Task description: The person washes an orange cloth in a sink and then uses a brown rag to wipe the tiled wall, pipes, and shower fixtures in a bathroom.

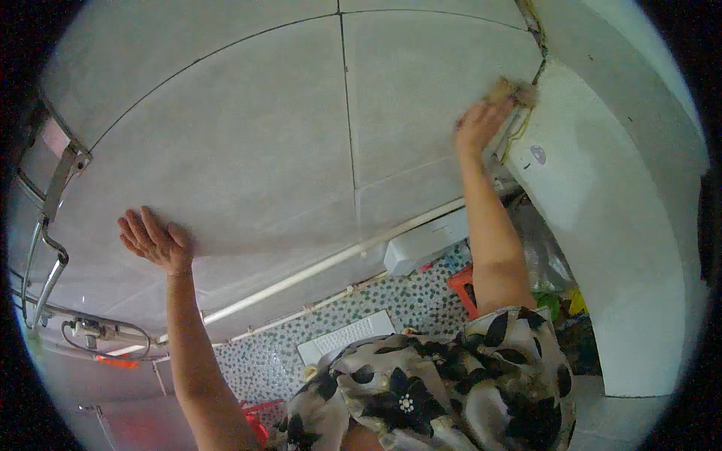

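Observation:
My left hand (159, 241) rests on a grey tiled wall (254, 152), fingers spread and nothing in it. Up at the wall's right side, my right hand (480, 128) grips a brownish scrubbing pad or cloth (505, 91), too blurred to name surely. That pad meets the wall beside a dark, rough joint (540, 67), where the tiles end at a white panel (586, 186). Part of the pad lies hidden behind my fingers.
A white pipe (293, 284) runs along the wall's foot, near a white box (420, 239). Below are a pebbled floor (271, 361), a white squat-pan footrest (350, 335) and a red stool (463, 288). Metal racks (59, 186) and a shower valve (87, 330) hang at left.

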Available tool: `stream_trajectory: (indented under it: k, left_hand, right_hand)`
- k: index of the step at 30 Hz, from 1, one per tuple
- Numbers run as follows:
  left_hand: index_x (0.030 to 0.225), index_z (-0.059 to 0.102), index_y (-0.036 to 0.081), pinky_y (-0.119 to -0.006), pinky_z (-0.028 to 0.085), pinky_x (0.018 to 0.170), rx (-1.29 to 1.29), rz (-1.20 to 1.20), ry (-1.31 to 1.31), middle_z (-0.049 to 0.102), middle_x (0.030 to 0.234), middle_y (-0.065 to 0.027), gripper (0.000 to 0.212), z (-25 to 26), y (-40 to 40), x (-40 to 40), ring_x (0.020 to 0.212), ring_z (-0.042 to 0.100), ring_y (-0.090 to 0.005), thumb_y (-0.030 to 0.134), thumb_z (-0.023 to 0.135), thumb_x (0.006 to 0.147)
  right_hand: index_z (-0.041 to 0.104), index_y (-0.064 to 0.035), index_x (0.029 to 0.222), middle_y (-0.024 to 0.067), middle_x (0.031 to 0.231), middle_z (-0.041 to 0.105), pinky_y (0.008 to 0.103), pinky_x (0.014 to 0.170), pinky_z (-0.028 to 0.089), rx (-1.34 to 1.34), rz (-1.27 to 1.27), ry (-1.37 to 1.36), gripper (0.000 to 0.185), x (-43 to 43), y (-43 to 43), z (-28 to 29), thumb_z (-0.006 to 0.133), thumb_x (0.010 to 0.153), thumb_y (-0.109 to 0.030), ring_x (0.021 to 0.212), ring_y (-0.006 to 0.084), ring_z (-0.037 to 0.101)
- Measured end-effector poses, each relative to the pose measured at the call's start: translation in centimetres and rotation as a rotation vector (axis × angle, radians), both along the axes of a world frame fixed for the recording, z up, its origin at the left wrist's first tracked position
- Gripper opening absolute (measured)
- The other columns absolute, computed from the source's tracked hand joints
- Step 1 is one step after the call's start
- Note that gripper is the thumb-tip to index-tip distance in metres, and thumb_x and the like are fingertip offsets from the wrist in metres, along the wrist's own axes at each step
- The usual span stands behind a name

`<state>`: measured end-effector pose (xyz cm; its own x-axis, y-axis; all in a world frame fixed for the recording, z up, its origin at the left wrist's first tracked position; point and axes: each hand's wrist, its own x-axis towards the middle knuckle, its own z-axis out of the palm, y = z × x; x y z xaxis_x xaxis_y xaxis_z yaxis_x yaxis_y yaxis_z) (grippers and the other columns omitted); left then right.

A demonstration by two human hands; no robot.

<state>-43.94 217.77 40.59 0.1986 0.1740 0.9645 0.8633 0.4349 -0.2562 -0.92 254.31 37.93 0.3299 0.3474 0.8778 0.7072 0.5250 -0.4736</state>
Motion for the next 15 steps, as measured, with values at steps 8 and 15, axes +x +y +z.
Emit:
stream_trajectory:
  k: [8,15]
  left_hand:
    - [0.129,0.04,0.008,-0.051,0.013,0.104,-0.012,0.039,-0.05,0.033,0.137,-0.0166,0.048,-0.8,-1.0,-0.5,0.13,0.024,-0.035,0.032,0.035,0.088]
    - [0.13,0.039,0.007,-0.05,0.012,0.104,-0.045,0.011,-0.064,0.031,0.139,-0.0161,0.05,-0.8,-0.8,-0.9,0.131,0.022,-0.0349,0.034,0.035,0.088]
  right_hand:
    - [0.015,0.0012,0.138,0.0207,0.145,0.005,0.044,0.108,0.002,-0.357,0.15,0.558,0.06,-10.0,-8.5,-7.3,0.026,0.094,-0.038,0.134,0.0364,0.003]
    - [0.004,0.0036,0.137,0.0348,0.139,-0.005,0.0567,0.104,0.003,-0.302,0.301,-0.369,0.073,-28.2,-28.4,-17.3,0.046,0.088,-0.031,0.128,0.0512,0.0]
